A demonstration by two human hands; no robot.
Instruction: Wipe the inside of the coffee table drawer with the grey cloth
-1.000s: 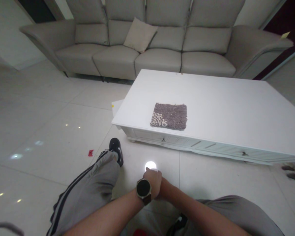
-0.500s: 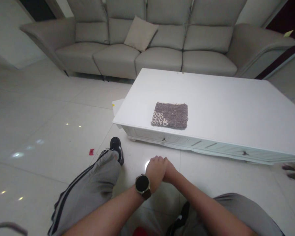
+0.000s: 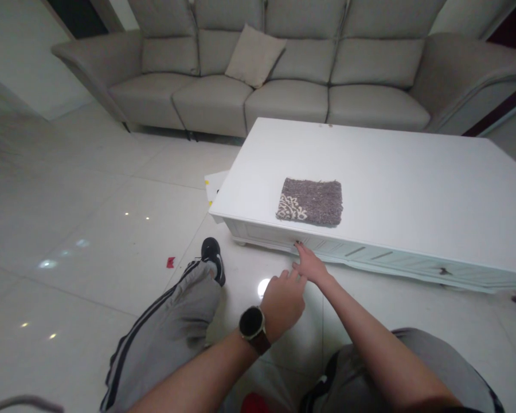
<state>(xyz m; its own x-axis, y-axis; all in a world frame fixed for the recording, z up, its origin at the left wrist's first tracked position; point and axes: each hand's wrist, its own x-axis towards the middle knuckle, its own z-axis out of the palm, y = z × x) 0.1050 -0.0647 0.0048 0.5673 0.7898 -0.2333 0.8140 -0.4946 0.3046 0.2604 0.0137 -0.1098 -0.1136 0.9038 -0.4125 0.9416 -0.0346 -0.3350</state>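
Note:
My left hand [image 3: 284, 301], with a watch [image 3: 251, 323] on its wrist, hovers over the floor. Its fingers are loosely bent and a little apart, and I see nothing in it. Just beyond its fingertips is my right hand [image 3: 312, 265], thumb and fingers spread and empty. The right fingertips point at the left drawer of the white coffee table [image 3: 413, 189], close to its knob [image 3: 297, 242]; whether they touch it I cannot tell. Above them on the tabletop lies a folded grey-brown woven mat [image 3: 312, 201] with a cream flower pattern at one corner.
A long grey sofa [image 3: 215, 94] with a beige cushion [image 3: 255, 56] stands behind the table. A second drawer knob [image 3: 445, 271] is at the right. A red scrap [image 3: 170, 262] lies on the tiled floor, left of my shoe [image 3: 212, 252].
My hands were clasped together; now they have parted. The right hand has reached forward to the drawer front with its fingers spread. The view has shifted slightly, and the mat has stayed on the table.

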